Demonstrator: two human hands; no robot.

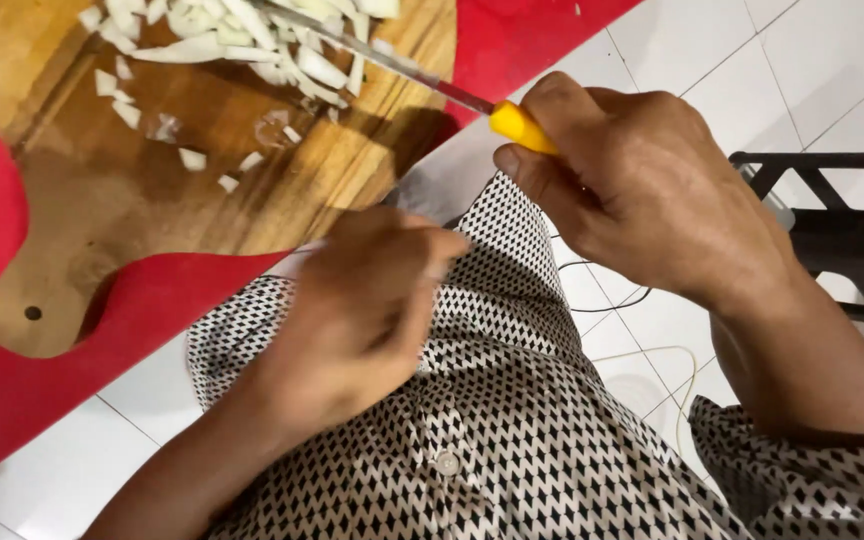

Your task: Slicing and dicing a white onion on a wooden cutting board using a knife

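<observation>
Head view: right hand (652, 200) is closed around a knife (422, 78) w/ a yellow handle; only the front bit of the handle shows past the thumb & forefinger, rest is buried in the fist. From that grip the thin blade runs up & away to the left, out over the edge of a wooden cutting board (132, 190) & into a heap of chopped onion (252, 40), pale strips & small dice. A few loose onion bits lie on the board nearer the grip than the heap, scattered below the blade line. Left hand (362, 310) sits below & left of the knife hand, well back from the board edge, fingers curled in, blurred; can't tell if it holds anything, it hangs just over the person's black-&-white patterned shirt (512, 420). Board rests on a red table surface (12, 400), its rounded handle w/ a hole pointing down-left, far from both hands. Beyond the knife hand, to the right: white tiled floor (812, 70), a dark plastic stool (842, 230) & a thin cable (642, 352) on the tiles.
</observation>
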